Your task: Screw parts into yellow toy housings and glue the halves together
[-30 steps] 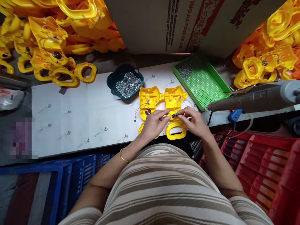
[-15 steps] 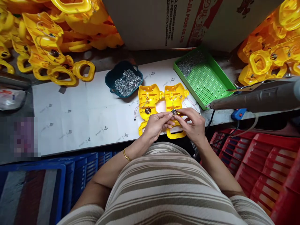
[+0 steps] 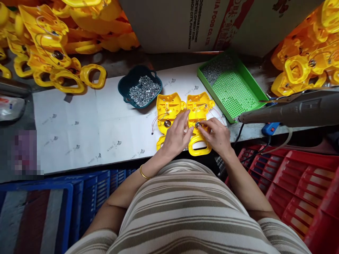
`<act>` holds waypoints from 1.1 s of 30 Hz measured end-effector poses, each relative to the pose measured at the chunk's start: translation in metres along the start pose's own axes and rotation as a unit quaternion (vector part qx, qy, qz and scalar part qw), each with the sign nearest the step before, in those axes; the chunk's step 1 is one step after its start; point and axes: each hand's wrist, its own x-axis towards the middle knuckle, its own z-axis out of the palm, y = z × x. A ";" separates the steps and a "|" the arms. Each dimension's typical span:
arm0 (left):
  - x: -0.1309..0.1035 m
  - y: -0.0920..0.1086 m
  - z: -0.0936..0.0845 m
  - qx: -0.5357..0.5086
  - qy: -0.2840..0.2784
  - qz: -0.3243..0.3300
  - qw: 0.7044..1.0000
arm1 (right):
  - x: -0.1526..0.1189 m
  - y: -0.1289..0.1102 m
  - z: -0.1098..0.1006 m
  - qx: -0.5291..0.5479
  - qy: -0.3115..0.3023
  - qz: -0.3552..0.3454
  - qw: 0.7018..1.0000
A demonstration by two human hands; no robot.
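Note:
Two yellow plastic shell halves lie side by side, hollow side up, with thin wires in them. In the left shell sits a round dark speaker. My right hand pinches a second small round speaker at its seat in the right shell, just above the loop handle. My left hand is open, fingers stretched out over the gap between the shells and covering part of the left one. It holds nothing that I can see.
Behind the shells stand a dark teal basket of small metal parts and a green perforated tray with screws. Yellow shells are heaped at left and right. A grey tube-shaped tool juts in from the right.
My left hand has let go of the speaker and opened, moving slightly up and left. My right hand has lowered the speaker into the right shell.

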 end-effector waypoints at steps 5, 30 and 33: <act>0.003 0.001 0.010 -0.001 -0.060 -0.028 0.998 | 0.003 -0.002 0.010 -0.038 0.005 -0.003 0.999; 0.019 -0.007 0.029 -0.035 -0.021 -0.043 0.998 | 0.010 0.004 0.013 -0.028 -0.034 0.022 0.999; 0.020 -0.008 0.030 -0.042 -0.023 -0.047 0.998 | 0.012 0.004 0.014 -0.040 -0.031 0.039 0.998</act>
